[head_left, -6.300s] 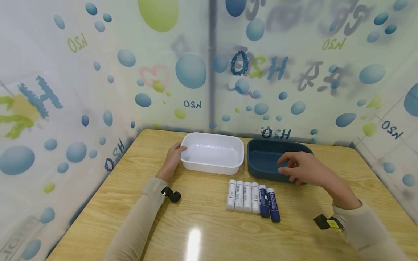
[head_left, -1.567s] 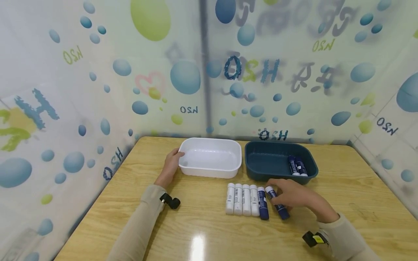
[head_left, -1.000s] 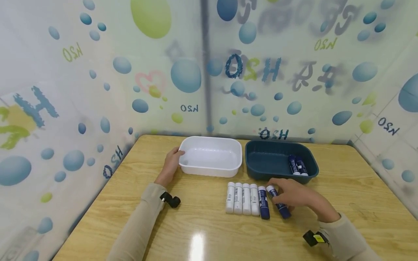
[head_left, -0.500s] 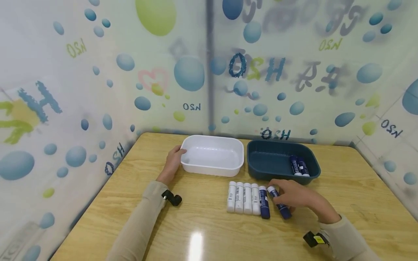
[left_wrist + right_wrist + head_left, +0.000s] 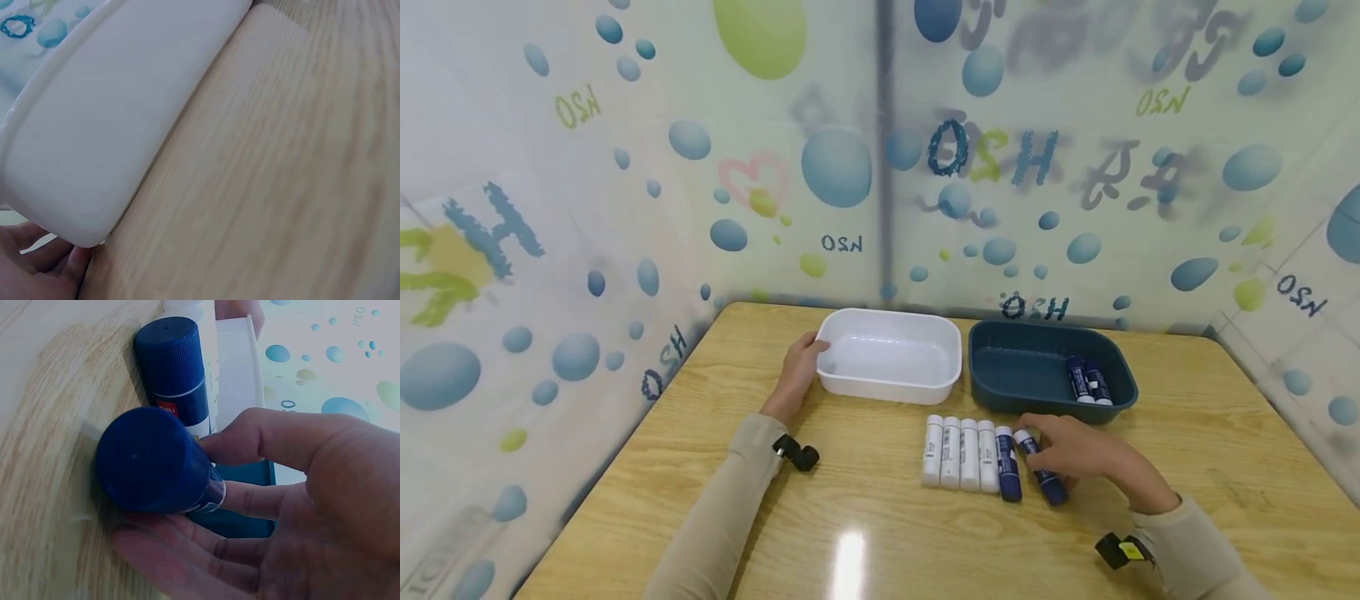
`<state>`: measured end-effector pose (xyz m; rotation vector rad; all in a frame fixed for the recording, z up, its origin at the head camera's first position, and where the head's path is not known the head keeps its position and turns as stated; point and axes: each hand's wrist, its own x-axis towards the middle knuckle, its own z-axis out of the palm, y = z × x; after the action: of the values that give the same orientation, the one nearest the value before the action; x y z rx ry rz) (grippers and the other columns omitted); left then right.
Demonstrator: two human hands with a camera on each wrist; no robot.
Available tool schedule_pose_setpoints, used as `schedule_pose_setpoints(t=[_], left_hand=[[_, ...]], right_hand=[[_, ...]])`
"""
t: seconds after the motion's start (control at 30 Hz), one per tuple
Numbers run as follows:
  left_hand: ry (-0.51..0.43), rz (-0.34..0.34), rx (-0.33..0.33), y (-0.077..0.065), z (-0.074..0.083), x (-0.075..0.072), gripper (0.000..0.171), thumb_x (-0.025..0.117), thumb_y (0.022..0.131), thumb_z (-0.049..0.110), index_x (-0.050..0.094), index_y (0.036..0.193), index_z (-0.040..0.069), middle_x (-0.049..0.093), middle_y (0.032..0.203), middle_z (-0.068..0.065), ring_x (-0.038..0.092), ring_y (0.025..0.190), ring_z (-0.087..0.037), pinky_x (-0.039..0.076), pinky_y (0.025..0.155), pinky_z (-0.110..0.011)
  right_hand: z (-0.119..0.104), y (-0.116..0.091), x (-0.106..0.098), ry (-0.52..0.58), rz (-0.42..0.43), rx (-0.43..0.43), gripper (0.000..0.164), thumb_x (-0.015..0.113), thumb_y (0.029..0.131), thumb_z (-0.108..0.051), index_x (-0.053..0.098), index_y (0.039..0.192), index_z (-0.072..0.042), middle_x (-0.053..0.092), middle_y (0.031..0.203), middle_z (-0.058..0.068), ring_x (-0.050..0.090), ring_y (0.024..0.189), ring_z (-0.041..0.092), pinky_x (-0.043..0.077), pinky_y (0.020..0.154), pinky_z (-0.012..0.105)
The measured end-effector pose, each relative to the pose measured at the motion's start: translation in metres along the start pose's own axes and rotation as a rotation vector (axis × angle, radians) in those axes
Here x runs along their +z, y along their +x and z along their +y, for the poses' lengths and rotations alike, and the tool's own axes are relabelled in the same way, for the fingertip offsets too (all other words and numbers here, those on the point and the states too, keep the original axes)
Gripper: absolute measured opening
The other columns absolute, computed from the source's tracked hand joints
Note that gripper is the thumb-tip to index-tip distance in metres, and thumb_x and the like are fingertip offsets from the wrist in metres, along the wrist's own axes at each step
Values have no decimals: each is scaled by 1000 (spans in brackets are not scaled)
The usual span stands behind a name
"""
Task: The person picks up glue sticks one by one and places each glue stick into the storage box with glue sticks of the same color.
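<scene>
In the head view, my left hand (image 5: 793,377) grips the left end of a white plastic tray (image 5: 886,389), thumb over the rim. The left wrist view shows its fingers (image 5: 53,256) against the tray's outer wall. My right hand (image 5: 1071,450) pinches a dark blue glue stick (image 5: 1051,487), which lies slanted on the table, its blue end facing the right wrist camera. Just left of it is another blue glue stick (image 5: 1009,475), beside a row of several white glue sticks (image 5: 968,454). Two more blue glue sticks (image 5: 1078,379) lie inside the dark teal tray (image 5: 1018,379), at its right end.
Both trays stand side by side at the back of the wooden table (image 5: 865,500), close to a printed wall curtain (image 5: 820,275). Side walls rise along the left and right table edges. A bright light reflection lies on the front of the table.
Since the earliest frame, my right hand has come down from over the teal tray to the rightmost blue glue stick, now apart from the row. Two blue sticks show in that tray. The last second looks still.
</scene>
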<state>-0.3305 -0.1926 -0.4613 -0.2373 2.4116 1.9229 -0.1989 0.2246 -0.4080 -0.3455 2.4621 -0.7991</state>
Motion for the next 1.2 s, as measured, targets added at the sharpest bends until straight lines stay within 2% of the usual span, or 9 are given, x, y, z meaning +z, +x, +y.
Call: schedule_pose_setpoints(t=[0.83,1.2], left_hand=[[-3,-2,13,2,-3,0,56,46,104,31,45,154,7,46,160,-14,45,147,-32,36,124,-49],[6,9,18,2,-2,1,56,46,103,30,45,154,6,46,160,-15,45,147,-32,36,124,-48]], right_hand=[[6,4,5,-9,10,-29,48,69,90,-13,57,137,-7,62,78,5,62,54,20,55,51,35],[5,4,4,1,2,-3,48,69,91,-13,57,137,-8,61,82,8,63,57,20,57,51,35]])
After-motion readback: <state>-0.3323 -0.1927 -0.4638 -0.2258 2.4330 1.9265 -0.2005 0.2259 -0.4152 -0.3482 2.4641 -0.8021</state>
